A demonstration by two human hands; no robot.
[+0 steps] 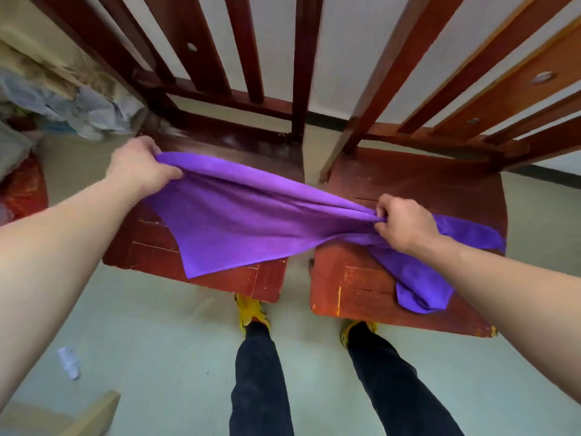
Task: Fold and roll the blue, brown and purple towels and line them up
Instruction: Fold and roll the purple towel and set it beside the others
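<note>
Purple towel (pixel 251 215) hung stretched across 2 chair seats (pixel 361 284); L grip (pixel 141 168) and R grip (pixel 405 225) each clenched on a bunched edge. Risk: skewed fold from uneven corners; slack sagging into gap btwn seats.

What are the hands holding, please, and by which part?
The towel: the left hand holds its top left edge, the right hand pinches bunched cloth partway along.

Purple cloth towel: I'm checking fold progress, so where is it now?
In the head view the purple cloth towel is stretched between the left hand, over the left red-brown wooden chair seat, and the right hand, over the right chair seat.
</note>
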